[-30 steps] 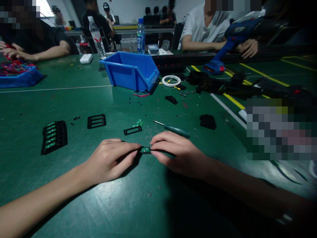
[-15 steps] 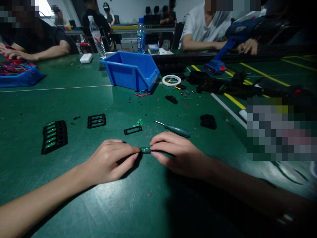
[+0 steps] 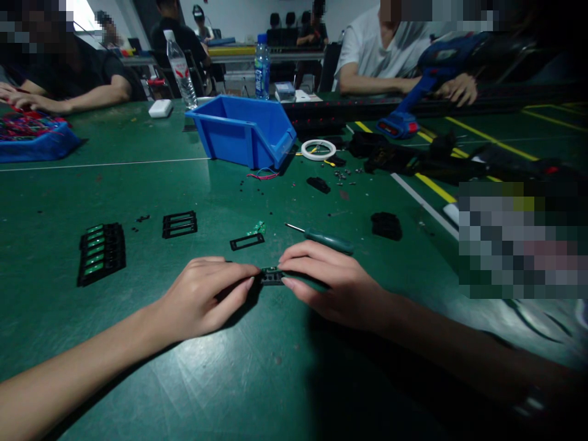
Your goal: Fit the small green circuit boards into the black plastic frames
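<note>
A small black part (image 3: 272, 278) with a strip of green along its far edge is held between both hands. My left hand (image 3: 209, 297) pinches its left end, and the fingers of my right hand (image 3: 328, 278) close on its right end. Just beyond lies a black rectangular frame (image 3: 247, 241), with small green boards (image 3: 258, 228) touching its far side. A green-handled screwdriver (image 3: 328, 240) rests behind my right hand. Farther left are stacked black frames (image 3: 179, 224) and a row of black parts with green boards (image 3: 101, 253).
A blue bin (image 3: 243, 131) stands beyond the parts, beside a white ring (image 3: 318, 149) and loose screws. Black pieces (image 3: 386, 225) lie at right. A blue power drill (image 3: 413, 98) stands farther back. People sit across the green table (image 3: 138, 367).
The held part has tilted, so its black side with round holes now shows instead of the green board's face. Both hands have shifted slightly and keep their hold.
</note>
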A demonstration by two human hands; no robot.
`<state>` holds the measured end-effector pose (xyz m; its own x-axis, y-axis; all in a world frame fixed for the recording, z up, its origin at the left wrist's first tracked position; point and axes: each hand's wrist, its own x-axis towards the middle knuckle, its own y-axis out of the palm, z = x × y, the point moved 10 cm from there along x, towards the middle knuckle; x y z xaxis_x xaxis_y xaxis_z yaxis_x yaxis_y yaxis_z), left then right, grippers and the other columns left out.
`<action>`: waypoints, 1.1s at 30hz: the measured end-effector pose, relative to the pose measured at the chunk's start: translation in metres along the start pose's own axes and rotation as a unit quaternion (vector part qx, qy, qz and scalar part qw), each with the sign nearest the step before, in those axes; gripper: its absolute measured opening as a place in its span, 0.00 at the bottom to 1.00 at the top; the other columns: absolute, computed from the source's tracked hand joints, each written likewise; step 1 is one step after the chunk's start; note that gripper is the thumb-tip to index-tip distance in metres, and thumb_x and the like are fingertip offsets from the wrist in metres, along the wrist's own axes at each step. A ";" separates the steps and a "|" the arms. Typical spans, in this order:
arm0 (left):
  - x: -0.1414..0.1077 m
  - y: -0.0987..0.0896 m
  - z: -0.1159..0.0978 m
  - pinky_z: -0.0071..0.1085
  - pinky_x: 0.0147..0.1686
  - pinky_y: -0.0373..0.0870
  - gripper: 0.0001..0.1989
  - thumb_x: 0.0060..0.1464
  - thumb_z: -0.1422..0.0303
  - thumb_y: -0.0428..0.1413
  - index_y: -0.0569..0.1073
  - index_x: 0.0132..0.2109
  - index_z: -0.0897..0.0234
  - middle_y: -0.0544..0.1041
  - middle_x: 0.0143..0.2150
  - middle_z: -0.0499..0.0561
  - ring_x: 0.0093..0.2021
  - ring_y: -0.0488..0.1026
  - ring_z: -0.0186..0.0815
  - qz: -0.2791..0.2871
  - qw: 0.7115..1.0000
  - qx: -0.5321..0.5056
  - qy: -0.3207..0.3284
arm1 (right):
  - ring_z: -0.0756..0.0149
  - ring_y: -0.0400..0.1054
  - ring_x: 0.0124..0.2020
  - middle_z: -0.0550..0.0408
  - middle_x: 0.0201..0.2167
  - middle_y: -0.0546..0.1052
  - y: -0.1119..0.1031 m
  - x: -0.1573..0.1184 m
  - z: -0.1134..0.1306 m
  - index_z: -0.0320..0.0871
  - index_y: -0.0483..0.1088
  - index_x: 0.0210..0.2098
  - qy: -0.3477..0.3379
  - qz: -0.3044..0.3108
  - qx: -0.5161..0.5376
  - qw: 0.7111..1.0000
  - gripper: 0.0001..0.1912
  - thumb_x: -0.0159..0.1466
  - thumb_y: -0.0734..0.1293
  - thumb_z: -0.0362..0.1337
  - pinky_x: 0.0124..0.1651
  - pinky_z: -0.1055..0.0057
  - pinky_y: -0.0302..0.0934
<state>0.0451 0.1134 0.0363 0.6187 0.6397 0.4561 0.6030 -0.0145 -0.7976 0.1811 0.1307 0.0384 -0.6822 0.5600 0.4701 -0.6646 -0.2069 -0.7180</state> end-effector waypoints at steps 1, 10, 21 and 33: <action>0.000 -0.001 0.002 0.28 0.30 0.66 0.13 0.64 0.73 0.56 0.75 0.54 0.68 0.81 0.33 0.50 0.26 0.72 0.31 -0.004 1.000 0.006 -0.009 | 0.60 0.72 0.49 0.46 0.48 0.76 -0.001 0.000 -0.002 0.42 0.73 0.50 0.009 -0.007 -0.003 1.000 0.11 0.69 0.65 0.31 0.53 0.63 0.68; -0.004 -0.002 0.027 0.29 0.30 0.65 0.14 0.66 0.65 0.54 0.76 0.54 0.65 0.77 0.29 0.48 0.26 0.71 0.32 -0.003 0.989 0.059 -0.138 | 0.58 0.71 0.52 0.46 0.52 0.76 0.003 -0.002 -0.021 0.40 0.73 0.52 0.079 -0.019 -0.056 0.995 0.14 0.67 0.67 0.33 0.58 0.61 0.66; 0.007 0.005 0.025 0.49 0.67 0.56 0.19 0.67 0.64 0.53 0.70 0.61 0.65 0.71 0.63 0.60 0.64 0.66 0.47 0.029 0.983 0.151 -0.099 | 0.57 0.71 0.52 0.47 0.52 0.76 0.006 -0.001 -0.023 0.39 0.74 0.51 0.083 -0.003 -0.077 0.994 0.13 0.67 0.68 0.34 0.59 0.58 0.63; 0.006 0.001 0.026 0.49 0.69 0.53 0.17 0.68 0.63 0.51 0.70 0.59 0.65 0.74 0.60 0.58 0.61 0.69 0.44 0.014 0.981 0.156 -0.112 | 0.58 0.71 0.53 0.48 0.52 0.76 0.006 -0.001 -0.023 0.41 0.73 0.51 0.084 -0.002 -0.069 0.994 0.13 0.67 0.68 0.34 0.58 0.60 0.63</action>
<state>0.0365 0.1369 0.0279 0.4849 0.7960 0.3625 0.3825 0.1797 -0.9063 0.1847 0.1473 0.0223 -0.6108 0.6897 0.3889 -0.6111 -0.0983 -0.7855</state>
